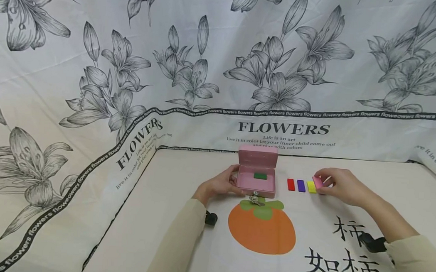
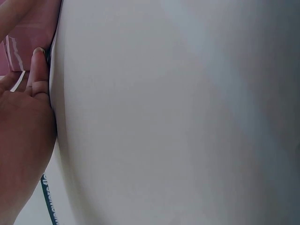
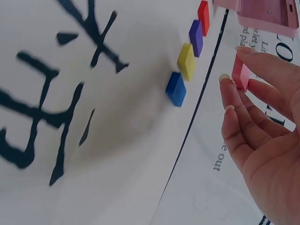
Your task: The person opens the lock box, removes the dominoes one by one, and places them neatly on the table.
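Observation:
A small pink metal box (image 1: 256,189) sits on the table with its lid (image 1: 257,159) raised. Inside lies a green block (image 1: 260,176). My left hand (image 1: 223,182) holds the box by its left side; the left wrist view catches its fingers against the pink wall (image 2: 35,28). Between thumb and fingertips, my right hand (image 1: 344,186) pinches a pink block (image 3: 241,72), raised above the table right of the box. Below it stands a row of red (image 3: 203,18), purple (image 3: 196,37), yellow (image 3: 186,61) and blue blocks (image 3: 176,89).
A latch with keys (image 1: 256,198) hangs at the box's front. The white tablecloth bears a printed orange persimmon (image 1: 262,228) and black characters (image 1: 345,262). Behind the table rises a cloth with printed flowers (image 1: 281,73), and its side panel (image 1: 50,175) borders the left.

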`<move>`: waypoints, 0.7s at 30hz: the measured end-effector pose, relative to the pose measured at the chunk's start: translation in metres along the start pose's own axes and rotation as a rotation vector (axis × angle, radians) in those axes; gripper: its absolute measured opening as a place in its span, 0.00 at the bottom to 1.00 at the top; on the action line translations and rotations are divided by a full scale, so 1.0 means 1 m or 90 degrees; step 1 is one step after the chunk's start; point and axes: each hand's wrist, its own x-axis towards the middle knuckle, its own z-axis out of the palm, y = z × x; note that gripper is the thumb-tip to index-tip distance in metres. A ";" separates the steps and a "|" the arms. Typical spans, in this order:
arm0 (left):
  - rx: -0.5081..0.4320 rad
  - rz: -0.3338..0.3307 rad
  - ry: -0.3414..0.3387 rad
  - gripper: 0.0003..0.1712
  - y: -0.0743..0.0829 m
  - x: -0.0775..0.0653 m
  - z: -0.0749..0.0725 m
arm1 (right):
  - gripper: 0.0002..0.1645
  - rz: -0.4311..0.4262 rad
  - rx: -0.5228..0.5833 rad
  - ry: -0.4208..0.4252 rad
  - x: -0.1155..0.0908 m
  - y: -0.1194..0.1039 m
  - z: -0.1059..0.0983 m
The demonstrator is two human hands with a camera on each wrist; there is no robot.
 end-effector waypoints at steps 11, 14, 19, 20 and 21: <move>0.005 -0.007 0.009 0.59 0.001 -0.001 0.000 | 0.24 0.029 -0.020 0.004 -0.010 0.031 -0.003; 0.010 -0.006 0.010 0.60 0.001 -0.001 0.000 | 0.25 0.035 -0.025 0.005 -0.011 0.037 -0.002; 0.017 -0.011 0.011 0.60 0.002 -0.001 -0.001 | 0.24 0.050 -0.032 -0.008 -0.012 0.047 0.000; 0.016 -0.012 0.009 0.60 0.002 -0.001 -0.001 | 0.24 0.050 -0.034 -0.010 -0.013 0.049 0.001; 0.015 -0.013 0.009 0.60 0.002 -0.001 -0.001 | 0.23 0.049 -0.036 -0.012 -0.012 0.051 0.001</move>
